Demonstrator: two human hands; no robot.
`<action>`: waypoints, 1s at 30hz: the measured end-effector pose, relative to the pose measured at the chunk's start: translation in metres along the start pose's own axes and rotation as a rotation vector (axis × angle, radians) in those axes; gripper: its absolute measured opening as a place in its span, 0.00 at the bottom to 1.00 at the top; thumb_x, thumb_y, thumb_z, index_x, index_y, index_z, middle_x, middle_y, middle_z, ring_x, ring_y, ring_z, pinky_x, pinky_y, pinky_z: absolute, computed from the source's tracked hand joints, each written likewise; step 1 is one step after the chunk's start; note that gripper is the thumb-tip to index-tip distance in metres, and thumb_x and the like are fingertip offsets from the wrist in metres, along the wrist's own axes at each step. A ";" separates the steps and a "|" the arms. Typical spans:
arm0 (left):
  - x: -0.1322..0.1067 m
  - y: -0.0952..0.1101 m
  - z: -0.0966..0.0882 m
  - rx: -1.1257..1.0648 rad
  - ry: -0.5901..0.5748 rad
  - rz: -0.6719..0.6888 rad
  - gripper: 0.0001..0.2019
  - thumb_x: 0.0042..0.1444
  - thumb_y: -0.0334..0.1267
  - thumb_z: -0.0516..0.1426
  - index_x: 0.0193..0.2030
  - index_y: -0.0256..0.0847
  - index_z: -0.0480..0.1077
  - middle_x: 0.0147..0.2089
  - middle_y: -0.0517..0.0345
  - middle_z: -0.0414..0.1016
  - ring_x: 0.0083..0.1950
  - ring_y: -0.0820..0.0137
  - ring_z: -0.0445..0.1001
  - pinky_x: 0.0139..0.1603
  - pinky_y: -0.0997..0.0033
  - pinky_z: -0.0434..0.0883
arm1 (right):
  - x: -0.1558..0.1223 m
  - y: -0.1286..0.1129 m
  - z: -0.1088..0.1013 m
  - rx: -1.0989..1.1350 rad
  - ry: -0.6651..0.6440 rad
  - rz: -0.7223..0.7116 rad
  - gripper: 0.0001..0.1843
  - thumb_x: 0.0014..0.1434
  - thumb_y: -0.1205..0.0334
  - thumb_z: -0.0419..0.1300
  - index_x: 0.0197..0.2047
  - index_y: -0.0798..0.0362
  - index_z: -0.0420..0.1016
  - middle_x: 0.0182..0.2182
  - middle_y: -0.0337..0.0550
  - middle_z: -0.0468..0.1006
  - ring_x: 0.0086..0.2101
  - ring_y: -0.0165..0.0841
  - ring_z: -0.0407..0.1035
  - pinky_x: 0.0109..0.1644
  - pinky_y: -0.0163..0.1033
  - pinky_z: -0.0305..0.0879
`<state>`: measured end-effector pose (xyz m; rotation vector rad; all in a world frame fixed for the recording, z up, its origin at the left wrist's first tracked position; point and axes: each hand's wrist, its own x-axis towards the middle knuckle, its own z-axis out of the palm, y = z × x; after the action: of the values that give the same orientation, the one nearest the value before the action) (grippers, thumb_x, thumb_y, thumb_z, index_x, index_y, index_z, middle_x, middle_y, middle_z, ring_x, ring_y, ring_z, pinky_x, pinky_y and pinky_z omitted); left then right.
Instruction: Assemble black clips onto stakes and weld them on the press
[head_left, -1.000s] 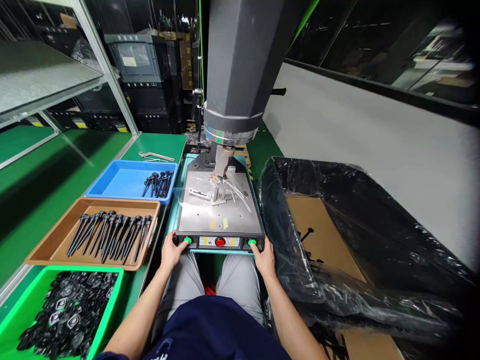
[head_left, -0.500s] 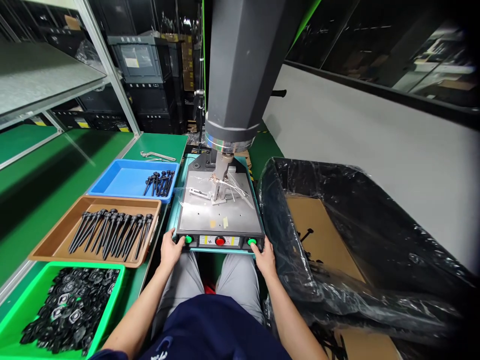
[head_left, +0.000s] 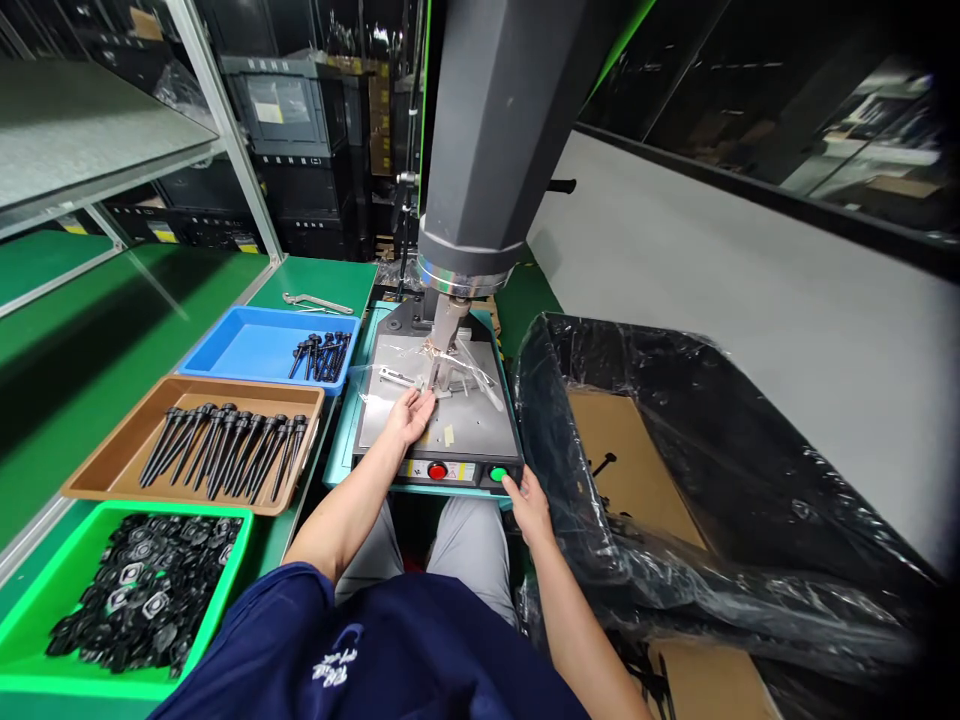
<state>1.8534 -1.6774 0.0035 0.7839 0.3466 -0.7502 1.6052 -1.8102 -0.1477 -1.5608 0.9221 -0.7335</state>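
My left hand [head_left: 409, 414] reaches over the steel plate [head_left: 469, 432] of the press machine, fingers spread and holding nothing, close to the small fixture [head_left: 442, 380] under the grey press head [head_left: 487, 150]. My right hand [head_left: 529, 505] rests at the front right corner of the machine, its thumb by the right green button [head_left: 496, 474]; fingers loosely apart. A red button [head_left: 437, 470] sits in the middle of the front panel. The left green button is hidden behind my left forearm.
On the green bench at left: a blue tray [head_left: 240, 350] with several black pins, a brown tray [head_left: 112, 465] with a row of pins, a green bin [head_left: 45, 600] of black parts. A box lined with black plastic [head_left: 675, 480] stands at right.
My left hand left the left green button and moved forward onto the plate toward the fixture. The right hand stayed at the front right corner. The head camera shifted slightly.
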 end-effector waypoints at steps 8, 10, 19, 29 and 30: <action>0.003 0.011 0.003 -0.198 -0.002 0.002 0.04 0.63 0.35 0.57 0.37 0.38 0.71 0.33 0.55 0.79 0.35 0.71 0.80 0.35 0.74 0.78 | -0.013 -0.032 0.011 -0.045 0.204 -0.076 0.29 0.55 0.44 0.59 0.52 0.57 0.75 0.53 0.61 0.76 0.50 0.46 0.74 0.56 0.52 0.70; 0.001 0.017 0.003 -0.218 -0.010 0.009 0.05 0.63 0.34 0.57 0.35 0.37 0.71 0.31 0.56 0.78 0.33 0.71 0.80 0.33 0.75 0.77 | -0.014 -0.048 0.025 0.003 0.140 -0.134 0.26 0.57 0.46 0.58 0.51 0.56 0.75 0.50 0.59 0.78 0.47 0.44 0.75 0.53 0.51 0.72; -0.016 0.039 0.001 -0.268 -0.075 0.100 0.06 0.62 0.28 0.57 0.32 0.38 0.70 0.25 0.61 0.73 0.29 0.78 0.77 0.33 0.81 0.74 | 0.006 -0.104 0.111 0.262 -0.355 0.017 0.20 0.51 0.54 0.65 0.47 0.52 0.77 0.39 0.46 0.82 0.35 0.36 0.76 0.34 0.39 0.75; -0.018 0.017 -0.004 -0.085 -0.042 -0.079 0.04 0.61 0.33 0.59 0.38 0.33 0.71 0.35 0.47 0.79 0.32 0.69 0.79 0.30 0.74 0.76 | 0.063 -0.144 0.148 0.724 -0.260 0.257 0.14 0.53 0.66 0.65 0.44 0.52 0.73 0.34 0.43 0.81 0.30 0.32 0.76 0.29 0.34 0.74; -0.018 0.013 -0.001 -0.079 -0.051 -0.098 0.06 0.62 0.36 0.59 0.39 0.33 0.71 0.38 0.44 0.79 0.35 0.67 0.80 0.31 0.73 0.78 | 0.070 -0.145 0.146 0.785 -0.263 0.282 0.13 0.53 0.66 0.65 0.44 0.52 0.72 0.34 0.44 0.81 0.30 0.32 0.76 0.30 0.36 0.75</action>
<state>1.8503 -1.6623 0.0190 0.6762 0.3685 -0.8423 1.7893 -1.7880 -0.0331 -0.7863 0.5371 -0.5681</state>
